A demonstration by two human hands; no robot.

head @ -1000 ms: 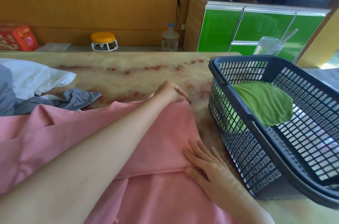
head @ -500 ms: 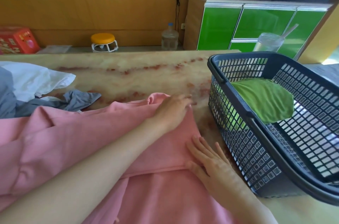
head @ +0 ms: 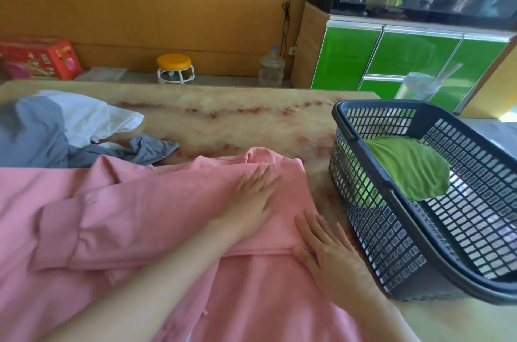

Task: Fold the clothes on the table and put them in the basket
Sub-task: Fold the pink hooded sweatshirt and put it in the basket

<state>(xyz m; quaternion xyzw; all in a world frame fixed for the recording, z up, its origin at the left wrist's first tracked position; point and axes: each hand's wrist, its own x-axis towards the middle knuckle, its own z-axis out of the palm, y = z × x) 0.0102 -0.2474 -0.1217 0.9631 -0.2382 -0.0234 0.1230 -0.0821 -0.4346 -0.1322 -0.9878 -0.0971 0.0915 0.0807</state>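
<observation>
Pink garment (head: 140,215) lies spread on the counter (head: 223,117) just beside the basket (head: 375,229), mid-fold: one panel is laid over the body, with a fold edge running toward the basket side. Left hand (head: 251,201) is flat on the top layer, fingers straight, grip released; it looks like pressing or smoothing, not holding. Right hand (head: 327,252) is flat on the fold edge, closer to the basket, grip also released, nothing pinched as far as I can see. Inside the basket: one green cloth (head: 405,168), folded, resting against the mesh wall. On the side of the pink piece away from the basket: grey garment (head: 36,140) and white garment (head: 92,120), both crumpled, touching each other, unfolded. Clear cup with straw (head: 419,86) sits behind the basket, not part of the job. Status estimate: one item binned, pink one partway and too wide for the basket as it lies, so more folds needed. Grey and white untouched. Well under half done.
</observation>
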